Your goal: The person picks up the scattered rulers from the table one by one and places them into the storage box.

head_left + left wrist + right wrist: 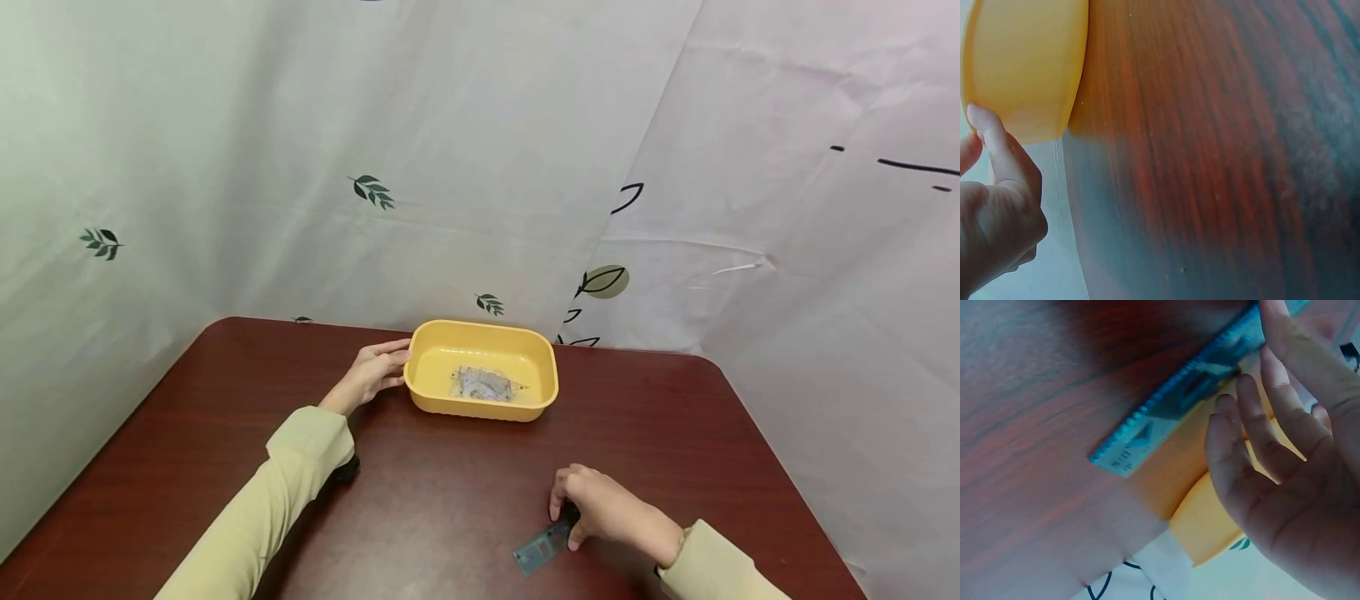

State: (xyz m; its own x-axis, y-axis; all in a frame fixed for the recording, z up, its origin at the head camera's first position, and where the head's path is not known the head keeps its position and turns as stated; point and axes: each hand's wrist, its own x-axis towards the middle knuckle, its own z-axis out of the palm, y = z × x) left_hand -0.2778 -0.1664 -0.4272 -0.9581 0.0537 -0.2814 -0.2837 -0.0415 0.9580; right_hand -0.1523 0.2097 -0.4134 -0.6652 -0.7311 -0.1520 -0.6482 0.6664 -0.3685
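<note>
A yellow plastic basin (480, 410) stands at the far middle of the table, with a crumpled clear plastic packet (483, 384) inside. My left hand (372, 372) is at its left end; in the left wrist view, thumb and forefinger (997, 134) pinch the basin's rim. Over the table's near right part, my right hand (600, 504) holds a translucent blue-green stencil ruler (542, 548) by one end. The right wrist view shows the ruler (1141, 440) with cut-out shapes and a wavy edge, held between thumb and forefinger, the other fingers loosely bent.
The dark red-brown wooden table (442, 492) has rounded far corners. Behind it and along both sides hangs a pale curtain (450, 167) printed with leaves. The basin stands close to the table's far edge.
</note>
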